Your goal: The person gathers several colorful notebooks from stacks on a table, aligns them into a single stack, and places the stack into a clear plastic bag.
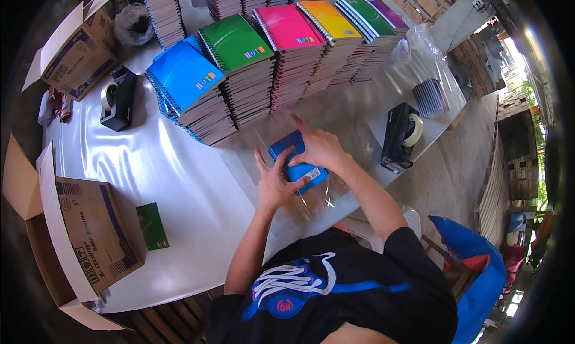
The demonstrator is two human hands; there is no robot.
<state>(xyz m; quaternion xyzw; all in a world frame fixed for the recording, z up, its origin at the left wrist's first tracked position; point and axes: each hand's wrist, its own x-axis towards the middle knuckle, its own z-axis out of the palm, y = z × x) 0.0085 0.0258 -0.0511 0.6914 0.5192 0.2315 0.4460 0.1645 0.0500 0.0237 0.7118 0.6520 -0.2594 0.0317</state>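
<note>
1. While the left hand (278, 181) lay open across the near-left part of a small blue notebook (298, 173), its fingers were spread and its thumb reached toward the white label (312, 174).
2. The right hand (322, 149) was also open, its forefinger stretched away from the person and its thumb bent inward over the cover.
3. The notebook sat at a slant between the hands, near the table's front edge, with clear plastic film (308, 210) about it; how far the film wrapped it could not be told.
4. Beyond the hands stood tall rows of spiral notebooks, with a blue stack (185, 74), a green stack (236, 44), a pink stack (290, 29) and a yellow stack (328, 21) side by side.
5. One black tape dispenser (398, 137) stood to the right of the hands, and a second dispenser (121, 101) stood left of the blue stack.
6. On the left side of the white table (191, 194), a small green notebook (153, 226) lay beside an open cardboard box (99, 230).
</note>
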